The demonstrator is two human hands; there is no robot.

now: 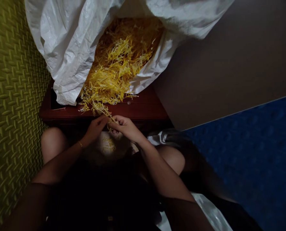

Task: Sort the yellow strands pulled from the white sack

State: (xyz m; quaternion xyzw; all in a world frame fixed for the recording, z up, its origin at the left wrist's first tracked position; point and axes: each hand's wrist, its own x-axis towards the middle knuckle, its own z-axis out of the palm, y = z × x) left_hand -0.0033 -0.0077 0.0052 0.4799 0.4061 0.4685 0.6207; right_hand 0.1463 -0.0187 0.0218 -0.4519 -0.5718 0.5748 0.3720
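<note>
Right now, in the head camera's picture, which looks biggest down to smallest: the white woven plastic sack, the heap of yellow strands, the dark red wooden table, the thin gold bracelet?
1. White woven plastic sack
2. Heap of yellow strands
3. Dark red wooden table, partly covered, so ranks 2 and 3 are unsure
4. Thin gold bracelet on the left wrist

We sit on the floor of a dim room at home, it seems — green foam mat [10, 96] left, blue mat [254, 154] right, a low dark-red wooden bench [145, 110], a white woven sack [68, 48] spilling yellow strands [114, 64] across its far edge.
</note>
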